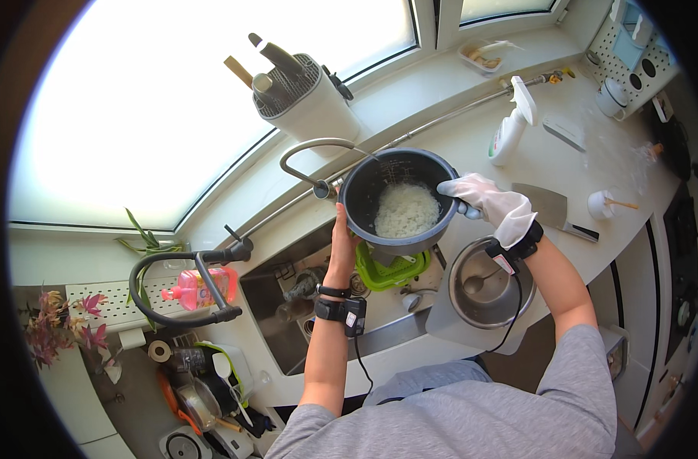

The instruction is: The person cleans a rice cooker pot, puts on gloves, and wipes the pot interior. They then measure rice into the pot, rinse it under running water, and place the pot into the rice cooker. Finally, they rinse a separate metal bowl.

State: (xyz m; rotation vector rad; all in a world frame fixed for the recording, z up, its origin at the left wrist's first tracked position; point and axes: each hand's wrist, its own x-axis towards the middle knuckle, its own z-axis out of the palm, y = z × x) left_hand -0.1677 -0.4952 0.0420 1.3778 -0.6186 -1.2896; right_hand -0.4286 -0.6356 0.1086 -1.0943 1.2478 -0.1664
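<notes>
A dark rice cooker inner pot with white rice in it is held up over the sink's edge. My bare left hand grips its left side. On the right rim is my right hand, in a white glove, with the thumb over the edge and fingers outside. A thin curved metal spout reaches to the pot's far rim, and a thin stream seems to run from it into the pot. Below the pot lies a green basket in the sink. A steel bowl with a ladle or spoon stands by my right forearm.
A cleaver, a white spray bottle and a small white cup are on the right counter. The knife block stands on the sill. A black faucet and pink soap bottle are at left, bottles in the sink.
</notes>
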